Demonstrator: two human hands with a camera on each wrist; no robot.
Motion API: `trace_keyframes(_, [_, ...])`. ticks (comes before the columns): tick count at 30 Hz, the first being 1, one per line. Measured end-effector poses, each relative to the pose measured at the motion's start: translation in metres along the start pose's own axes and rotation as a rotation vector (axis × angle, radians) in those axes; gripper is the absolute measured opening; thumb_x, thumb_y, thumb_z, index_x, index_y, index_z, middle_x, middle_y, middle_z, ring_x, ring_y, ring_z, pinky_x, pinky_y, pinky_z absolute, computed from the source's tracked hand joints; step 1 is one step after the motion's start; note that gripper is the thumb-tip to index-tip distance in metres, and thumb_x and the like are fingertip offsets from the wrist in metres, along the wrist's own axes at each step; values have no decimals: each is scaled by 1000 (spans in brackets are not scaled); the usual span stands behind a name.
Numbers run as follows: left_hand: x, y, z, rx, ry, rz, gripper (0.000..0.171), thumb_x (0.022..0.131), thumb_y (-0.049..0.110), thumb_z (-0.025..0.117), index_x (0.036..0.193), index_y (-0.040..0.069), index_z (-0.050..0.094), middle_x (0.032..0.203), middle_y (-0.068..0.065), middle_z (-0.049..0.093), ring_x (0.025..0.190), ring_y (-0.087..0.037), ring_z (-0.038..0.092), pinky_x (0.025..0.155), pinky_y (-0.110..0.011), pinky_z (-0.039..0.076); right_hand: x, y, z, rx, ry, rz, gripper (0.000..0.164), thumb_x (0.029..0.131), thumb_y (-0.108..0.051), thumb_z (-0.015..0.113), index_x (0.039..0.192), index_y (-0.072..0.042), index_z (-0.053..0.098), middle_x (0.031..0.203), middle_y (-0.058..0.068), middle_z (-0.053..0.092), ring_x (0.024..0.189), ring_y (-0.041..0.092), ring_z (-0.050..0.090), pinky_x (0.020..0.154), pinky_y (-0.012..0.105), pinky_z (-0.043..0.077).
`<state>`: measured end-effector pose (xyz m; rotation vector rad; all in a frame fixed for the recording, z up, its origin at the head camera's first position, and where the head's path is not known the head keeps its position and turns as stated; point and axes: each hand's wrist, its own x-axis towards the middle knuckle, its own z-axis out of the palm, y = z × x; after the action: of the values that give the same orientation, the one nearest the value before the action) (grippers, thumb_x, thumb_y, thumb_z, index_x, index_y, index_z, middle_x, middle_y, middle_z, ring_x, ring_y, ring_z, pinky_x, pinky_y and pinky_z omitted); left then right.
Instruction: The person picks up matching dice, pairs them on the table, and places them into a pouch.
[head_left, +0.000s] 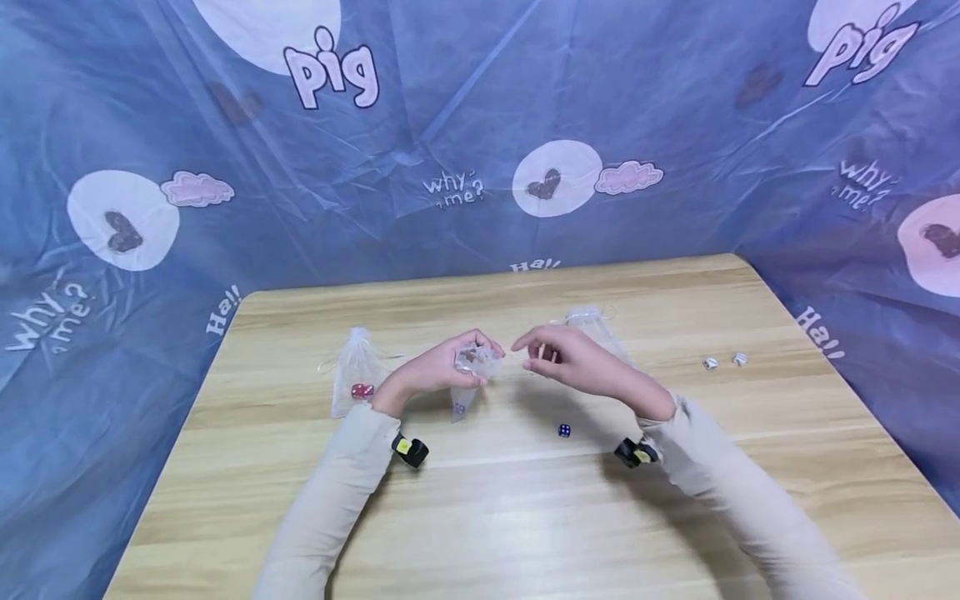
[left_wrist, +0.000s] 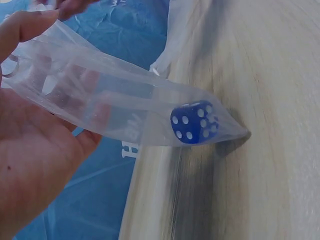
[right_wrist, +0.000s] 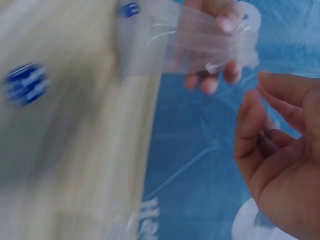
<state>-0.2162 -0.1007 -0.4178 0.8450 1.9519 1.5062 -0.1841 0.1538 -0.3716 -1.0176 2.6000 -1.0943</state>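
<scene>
My left hand (head_left: pixel 431 368) grips a sheer white drawstring pouch (left_wrist: pixel 125 107) near its top. Inside the pouch's bottom corner lies a blue die (left_wrist: pixel 194 122) with white dots, close to the tabletop. My right hand (head_left: pixel 576 360) hovers just right of the pouch's mouth, apart from it. Its fingers are loosely bent, with nothing seen between them. A second blue die (head_left: pixel 564 431) lies loose on the table, below and nearer than the right hand; it looks blurred in the right wrist view.
To the left, another sheer pouch (head_left: pixel 352 367) lies with red dice (head_left: pixel 362 391) in it. Behind my right hand is a third sheer pouch (head_left: pixel 592 321), partly hidden. Two white dice (head_left: pixel 711 363) sit at the right of the wooden table (head_left: pixel 495 517). Blue printed cloth (head_left: pixel 480 108) hangs behind the table.
</scene>
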Motion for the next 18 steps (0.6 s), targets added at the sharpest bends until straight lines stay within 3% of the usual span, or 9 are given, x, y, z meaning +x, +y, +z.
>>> trace_keyframes(3, [2,1,-2,0,1,-6,48,81,-7,64,126,-1,47,120,-19,57,98,-25,61,91,-34,51,-18,15,-1,-19,-101,53,25,92,-13,64,115,-4,63,91,2,65,75,6,57,65,22,50])
trace_keyframes(6, [2,1,-3,15,4,-1,49,81,-6,65,127,-1,48,118,-18,59,96,-24,61,89,-32,52,-38,31,6,-40,-212,78,27,89,-16,67,114,-4,64,89,0,64,76,6,57,68,22,51])
trace_keyframes(9, [0,1,-2,18,2,-1,49,81,-6,66,126,0,49,115,-14,60,94,-18,61,88,-30,51,-56,42,17,-54,-271,86,30,87,-22,70,112,-7,65,87,-6,62,77,3,55,70,21,50])
trace_keyframes(13, [-2,0,1,8,-15,-3,48,81,-6,65,126,-1,48,113,-12,60,93,-16,61,87,-28,51,-70,50,30,-81,-287,108,31,86,-27,72,111,-11,64,85,-10,59,76,-1,51,69,20,47])
trace_keyframes(18, [-3,1,1,16,-9,4,49,81,-8,66,126,-2,49,112,-13,60,90,-12,60,85,-25,52,-71,51,36,-123,-247,109,20,85,-20,71,103,-14,65,83,-12,57,74,-1,49,67,20,46])
